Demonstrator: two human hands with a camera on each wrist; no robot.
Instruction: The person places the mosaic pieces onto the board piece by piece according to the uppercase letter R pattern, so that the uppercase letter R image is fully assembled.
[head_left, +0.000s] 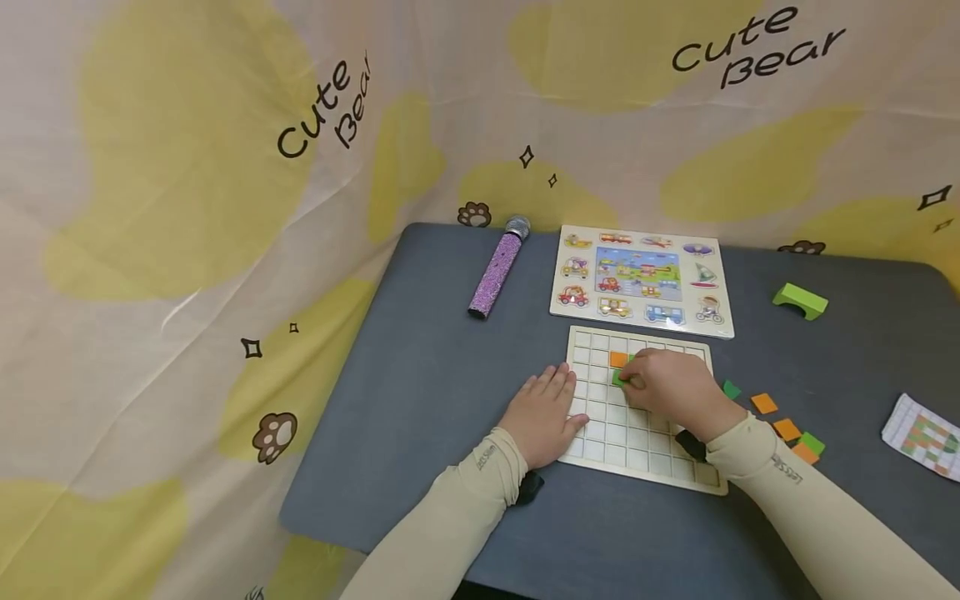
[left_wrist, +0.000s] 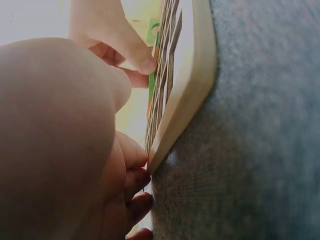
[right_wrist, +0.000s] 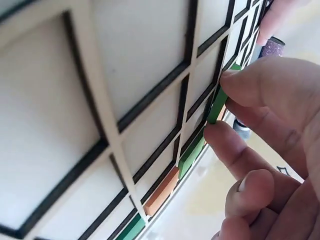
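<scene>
A pale wooden grid board (head_left: pixel 615 457) lies on the dark table. My right hand (head_left: pixel 675 387) is over its upper part, pinching a small green square tile (right_wrist: pixel 218 106) between thumb and fingers at a grid cell. An orange tile (head_left: pixel 618 359) sits in the row just above. Along that side, the right wrist view shows another green tile (right_wrist: pixel 190 159), an orange tile (right_wrist: pixel 162 192) and a darker green one (right_wrist: pixel 131 229) in cells. My left hand (head_left: pixel 542 417) rests at the board's left edge, fingers extended and thumb over the rim. The right hand partly hides the tiles in the head view.
Right of the board lie several loose orange and green tiles (head_left: pixel 764 403). A patterned card (head_left: pixel 926 437) is at the far right, below a green arch block (head_left: pixel 801 300). Behind the board are a picture puzzle (head_left: pixel 637 275) and a purple glitter microphone (head_left: pixel 497 273).
</scene>
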